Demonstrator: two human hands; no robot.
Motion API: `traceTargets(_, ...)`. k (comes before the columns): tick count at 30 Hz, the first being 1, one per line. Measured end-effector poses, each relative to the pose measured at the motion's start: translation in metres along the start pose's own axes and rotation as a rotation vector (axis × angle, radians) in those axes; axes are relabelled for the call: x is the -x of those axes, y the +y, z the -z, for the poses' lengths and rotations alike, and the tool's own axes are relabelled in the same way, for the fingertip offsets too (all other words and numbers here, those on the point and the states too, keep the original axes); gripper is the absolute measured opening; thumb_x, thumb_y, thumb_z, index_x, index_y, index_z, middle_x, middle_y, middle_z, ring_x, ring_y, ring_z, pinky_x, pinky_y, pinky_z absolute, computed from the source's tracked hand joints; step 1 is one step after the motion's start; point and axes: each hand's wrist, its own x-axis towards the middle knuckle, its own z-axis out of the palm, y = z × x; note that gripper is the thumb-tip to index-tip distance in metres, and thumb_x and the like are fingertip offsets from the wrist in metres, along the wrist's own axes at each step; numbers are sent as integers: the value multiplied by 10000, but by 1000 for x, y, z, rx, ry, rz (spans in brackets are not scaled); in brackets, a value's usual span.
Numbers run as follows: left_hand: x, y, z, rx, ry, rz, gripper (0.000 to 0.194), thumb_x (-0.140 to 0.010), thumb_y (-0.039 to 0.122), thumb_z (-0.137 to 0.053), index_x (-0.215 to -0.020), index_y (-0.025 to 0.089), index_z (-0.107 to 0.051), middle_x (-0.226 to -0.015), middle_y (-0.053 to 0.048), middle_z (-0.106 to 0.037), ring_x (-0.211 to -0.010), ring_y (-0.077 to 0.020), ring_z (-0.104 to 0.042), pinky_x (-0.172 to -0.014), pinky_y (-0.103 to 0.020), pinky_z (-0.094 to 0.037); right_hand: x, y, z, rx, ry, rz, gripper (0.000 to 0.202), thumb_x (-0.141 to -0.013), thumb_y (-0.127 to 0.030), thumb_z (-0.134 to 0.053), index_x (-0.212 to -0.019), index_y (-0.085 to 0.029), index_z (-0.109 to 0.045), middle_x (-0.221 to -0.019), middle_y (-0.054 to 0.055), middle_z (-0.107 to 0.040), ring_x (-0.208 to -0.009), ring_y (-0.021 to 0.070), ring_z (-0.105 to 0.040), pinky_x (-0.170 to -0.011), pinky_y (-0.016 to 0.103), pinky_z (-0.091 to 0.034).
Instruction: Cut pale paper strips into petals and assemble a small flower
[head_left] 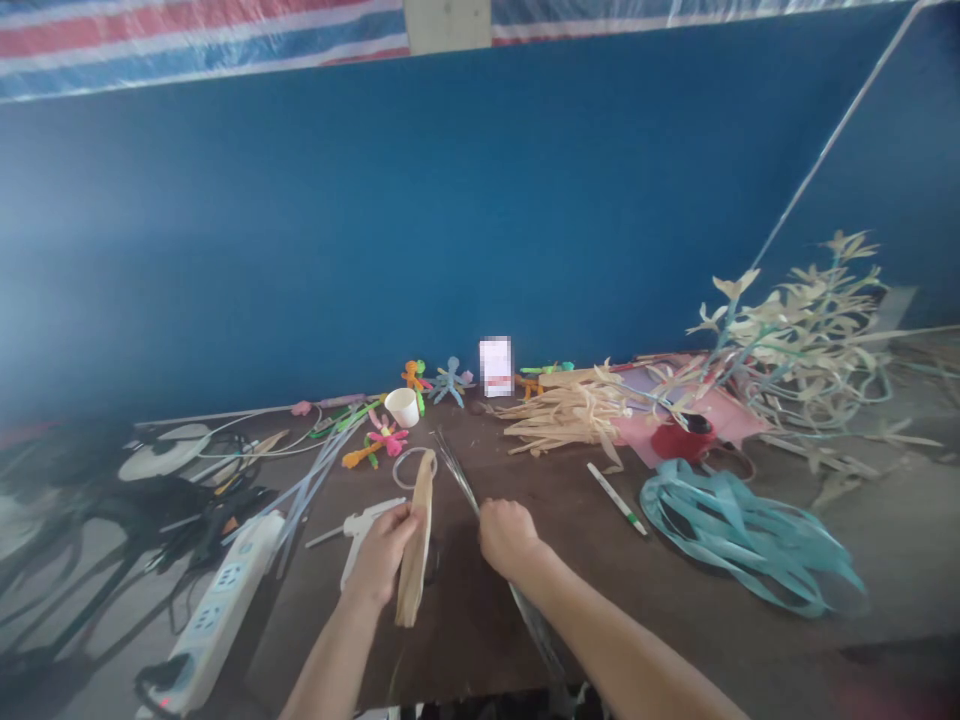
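Note:
My left hand (381, 558) pinches a long, flat tan strip of dried husk (415, 565), held upright over the table. My right hand (508, 535) is a fist around a bundle of thin wires (459, 472), which sticks out above and below it. Partly behind my left hand lies a white glue gun (360, 522), its glue stick pointing left. A pale ring (397, 468) rests just past the top of the husk strip, which partly covers it.
A white power strip (225, 600) lies at left, near glue sticks (324, 465). At the back are a paper cup (402, 406) and pipe-cleaner figures (450, 380). Rightward sit husk strips (570, 415), a marker (616, 498), blue ribbon (750, 535) and husk flowers (810, 310).

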Motion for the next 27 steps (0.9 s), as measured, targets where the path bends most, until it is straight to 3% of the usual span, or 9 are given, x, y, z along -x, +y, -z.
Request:
traceTargets(5, -5, 23, -4, 272, 39, 96, 258, -609, 352, -618, -750, 143, -563, -532, 32, -536, -415, -79, -470, -403, -182, -340, -19, -41, -11, -71, 97, 50, 276, -735, -359, -487, -875, -140, -578, -813, 107, -638, -781, 241, -600, -669, 315, -440)
traceTargets(8, -7, 35, -14, 320, 43, 104, 236, -607, 339, -625, -727, 145, -562, -511, 36, -536, -404, -75, -478, -396, -175, -352, -23, -46, -12, -102, 115, 74, 268, -732, -388, -484, -832, -166, -593, -775, 83, -643, -743, 217, -606, -647, 281, -433)
traceTargets(12, -8, 28, -34, 376, -60, 135, 216, -618, 333, -618, -720, 152, -558, -501, 38, -535, -409, -82, -484, -396, -179, -358, -12, -8, 0, -124, 176, 47, 227, -783, -335, -431, -909, -203, -567, -824, 50, -623, -782, 175, -587, -678, 242, -402)
traceTargets(15, -6, 7, -53, 400, -138, 231, 221, -618, 352, -616, -682, 153, -544, -457, 47, -500, -380, -82, -455, -380, -185, -332, 0, 40, 11, -108, 241, -29, 220, -795, -265, -424, -980, -194, -519, -945, 61, -569, -876, 161, -542, -729, 237, -370)
traceTargets(19, -4, -17, -72, 371, -241, 268, 250, -620, 382, -603, -662, 142, -549, -476, 26, -511, -415, -107, -473, -429, -215, -345, 4, 85, 18, -55, 295, -171, 203, -750, -275, -503, -927, -180, -531, -923, 52, -542, -886, 167, -515, -722, 240, -352)
traceTargets(22, -2, -23, -69, 184, -204, 136, 281, -638, 415, -570, -637, 133, -567, -508, 17, -528, -467, -116, -481, -470, -217, -332, -4, 95, 18, -67, 307, -165, 144, -771, -274, -478, -848, -180, -553, -860, 36, -558, -832, 154, -527, -689, 227, -348)
traceTargets(27, -4, -23, -38, -86, -116, -50, 284, -636, 411, -562, -624, 129, -594, -566, 8, -558, -573, -146, -495, -539, -227, -333, -11, 86, 22, -114, 348, -137, 154, -783, -271, -447, -810, -174, -563, -840, 42, -580, -790, 151, -537, -661, 222, -348)
